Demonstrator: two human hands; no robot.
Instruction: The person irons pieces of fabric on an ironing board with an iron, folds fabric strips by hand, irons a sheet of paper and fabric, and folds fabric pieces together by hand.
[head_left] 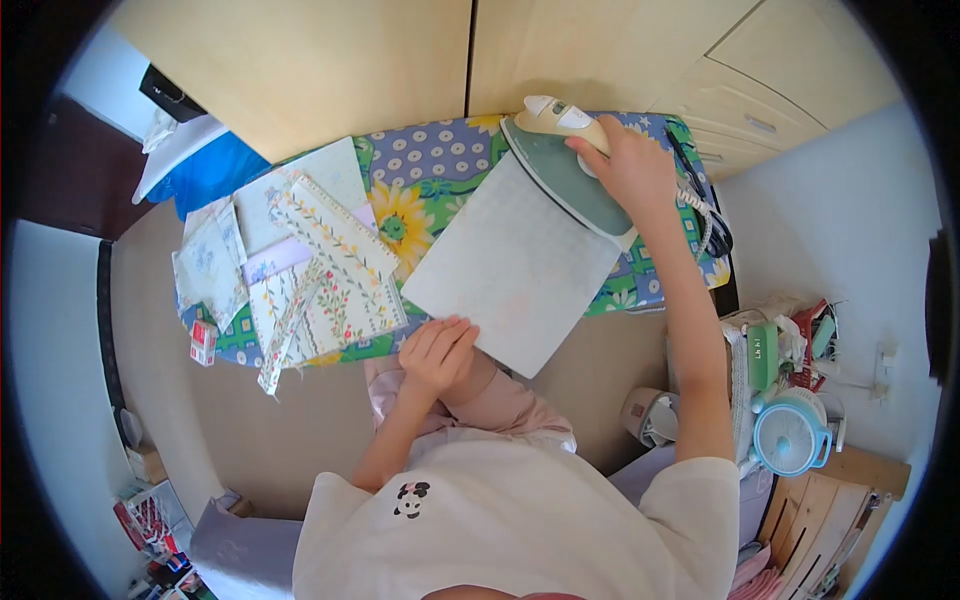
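A white and green iron (570, 165) lies at the upper edge of a white sheet (510, 270), its handle in my right hand (635, 165). The sheet rests at an angle on a flowered ironing board (430, 155), its lower corner past the near edge. My left hand (438, 352) is at the sheet's lower left edge, fingers bent together; what they may pinch is hidden. To the left lie folded flower-print cloths (330, 270) and a bluish patterned cloth (213, 260), partly overlapping.
A small red and white box (203, 342) stands at the board's left end. The iron's coiled cord (708, 215) lies at the right end. Wooden cabinets (370, 60) rise behind. A light blue fan (792, 438) and a bin (652, 415) are at the lower right.
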